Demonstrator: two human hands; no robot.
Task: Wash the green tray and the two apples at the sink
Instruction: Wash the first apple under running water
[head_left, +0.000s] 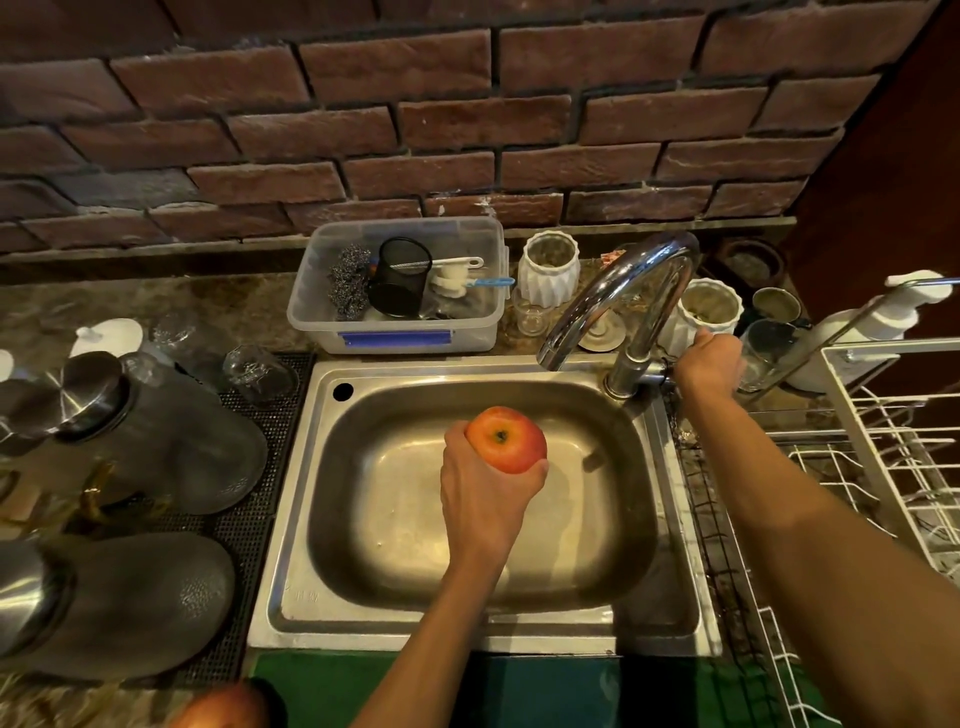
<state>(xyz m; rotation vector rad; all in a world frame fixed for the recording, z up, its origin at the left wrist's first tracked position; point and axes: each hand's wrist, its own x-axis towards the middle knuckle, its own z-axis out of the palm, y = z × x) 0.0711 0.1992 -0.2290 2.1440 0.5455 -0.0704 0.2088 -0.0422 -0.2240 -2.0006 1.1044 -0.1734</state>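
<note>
My left hand (480, 491) holds a red-orange apple (506, 439) over the middle of the steel sink (311, 467), stem side up. My right hand (709, 364) is closed around the handle at the base of the chrome tap (618, 301), whose spout curves over the sink's back right. No water runs from it. A second apple (223, 706) lies blurred at the bottom edge, left of the sink front. The green tray (332, 686) sits along the front edge below the sink, partly hidden by my left forearm.
A clear plastic tub (395, 332) with scourers and brushes stands behind the sink. White ribbed jars (548, 267) flank the tap. Two large grey jars (156, 447) with steel lids lie on a black mat at left. A white wire dish rack (883, 467) stands at right.
</note>
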